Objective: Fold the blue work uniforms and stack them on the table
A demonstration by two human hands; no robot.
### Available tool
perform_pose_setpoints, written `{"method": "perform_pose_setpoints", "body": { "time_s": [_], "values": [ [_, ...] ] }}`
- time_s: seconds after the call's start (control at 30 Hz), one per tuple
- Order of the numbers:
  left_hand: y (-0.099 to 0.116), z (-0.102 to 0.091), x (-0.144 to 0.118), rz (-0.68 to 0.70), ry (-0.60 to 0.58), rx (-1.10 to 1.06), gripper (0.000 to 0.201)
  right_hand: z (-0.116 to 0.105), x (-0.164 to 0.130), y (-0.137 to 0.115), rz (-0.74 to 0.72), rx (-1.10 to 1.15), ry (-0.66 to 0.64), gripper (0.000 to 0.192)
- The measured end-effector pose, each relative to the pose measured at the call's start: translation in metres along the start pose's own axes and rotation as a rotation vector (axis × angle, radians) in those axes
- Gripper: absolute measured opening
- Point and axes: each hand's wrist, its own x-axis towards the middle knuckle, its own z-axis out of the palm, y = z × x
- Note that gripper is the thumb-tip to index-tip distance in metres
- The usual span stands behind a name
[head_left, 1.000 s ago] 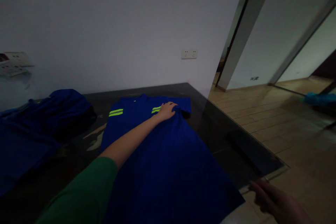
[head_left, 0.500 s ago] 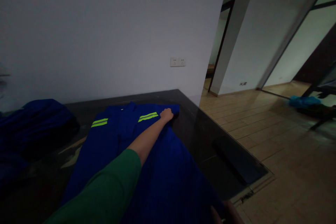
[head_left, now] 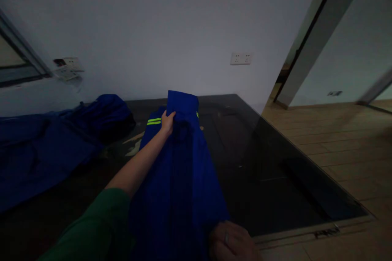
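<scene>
A blue work jacket [head_left: 183, 159] with yellow-green reflective strips lies lengthwise on the dark glossy table [head_left: 254, 138]. Its right side is folded over toward the middle, and the far end rises a little off the surface. My left hand [head_left: 168, 122], at the end of a bare forearm below a green sleeve, is closed on the folded cloth near the far end, beside a reflective strip. Low in the view, my right hand [head_left: 232, 240], with a ring on one finger, is closed at the near right edge of the jacket; its fingertips are mostly hidden.
More blue clothing [head_left: 55, 142] is heaped on the left of the table. A white wall with sockets [head_left: 241, 58] stands behind. A dark flat shape [head_left: 318, 187] shows near the right corner, and tiled floor [head_left: 324, 138] lies beyond the table's edge.
The jacket's right side has come over leftward onto its middle, carried by both hands. My right hand has come further into view. The camera has turned left.
</scene>
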Motion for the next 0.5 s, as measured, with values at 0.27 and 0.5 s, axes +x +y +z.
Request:
{"method": "perform_pose_setpoints", "body": {
  "time_s": [0.27,0.5],
  "values": [
    [-0.011,-0.078,-0.003,-0.213,0.031,0.191,0.067,0.028,0.013,-0.011,0.042,0.014,-0.561,0.020],
    [0.019,-0.077,0.016,0.041,-0.185,0.339,0.054,-0.019,0.033,-0.029,0.142,0.178,-0.263,0.010]
  ]
}}
